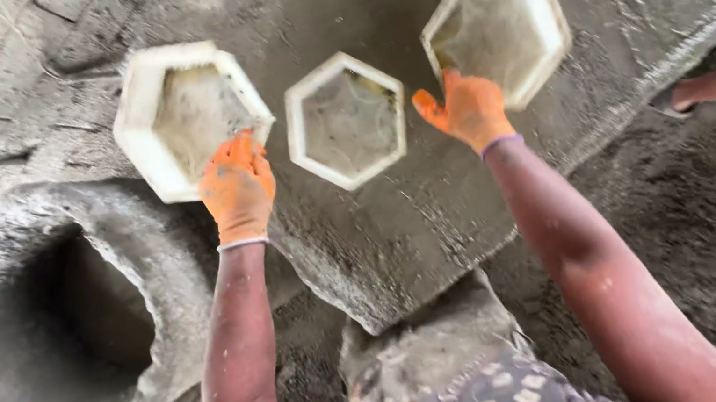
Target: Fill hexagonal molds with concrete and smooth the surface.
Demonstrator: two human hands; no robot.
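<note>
Grey, gritty tabletop (436, 218) carries three white hexagonal moulds — left hand (237, 189) grips the left mould (185, 118), right hand (469, 111) grips the right mould (498, 31); middle mould (346, 120) lies between, untouched.

A rough grey tabletop (435, 208), dusted with cement, carries three white hexagonal moulds: the left mould (145, 119), the middle mould (301, 134) and the right mould (539, 23). They lie apart in a loose row (each open side up, its inside smeared grey). Sandy grit covers the slab's surface around them.
</note>
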